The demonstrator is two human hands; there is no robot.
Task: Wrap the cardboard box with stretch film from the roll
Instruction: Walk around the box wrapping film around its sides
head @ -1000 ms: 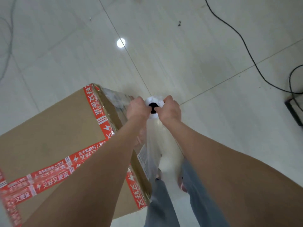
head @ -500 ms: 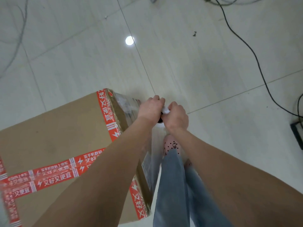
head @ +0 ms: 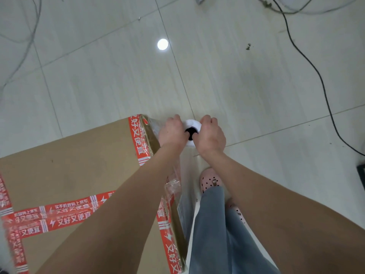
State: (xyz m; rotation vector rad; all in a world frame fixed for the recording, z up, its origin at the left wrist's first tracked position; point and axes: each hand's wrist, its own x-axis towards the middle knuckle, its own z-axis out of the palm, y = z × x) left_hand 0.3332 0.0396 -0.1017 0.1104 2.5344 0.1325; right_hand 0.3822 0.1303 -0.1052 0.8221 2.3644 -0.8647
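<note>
A large brown cardboard box [head: 65, 175] with red printed tape fills the lower left. Just off its far right corner stands the stretch film roll [head: 192, 125], upright, its white top rim and dark core hole facing me. My left hand [head: 171, 133] grips the roll's top from the left, my right hand [head: 210, 135] from the right. Clear film [head: 185, 186] runs down from the roll along the box's right side, where it looks crinkled and shiny. The roll's lower part is hidden behind my hands and the film.
My legs in blue jeans [head: 213, 230] and pink clogs [head: 210, 179] stand right beside the box's right face. Black cables [head: 308, 60] snake over the tiled floor at the upper right. A dark object [head: 361, 173] sits at the right edge.
My hands have spread apart on the roll's top, baring the white rim and core hole. The view has shifted on along the box's right side, and one clog has stepped forward.
</note>
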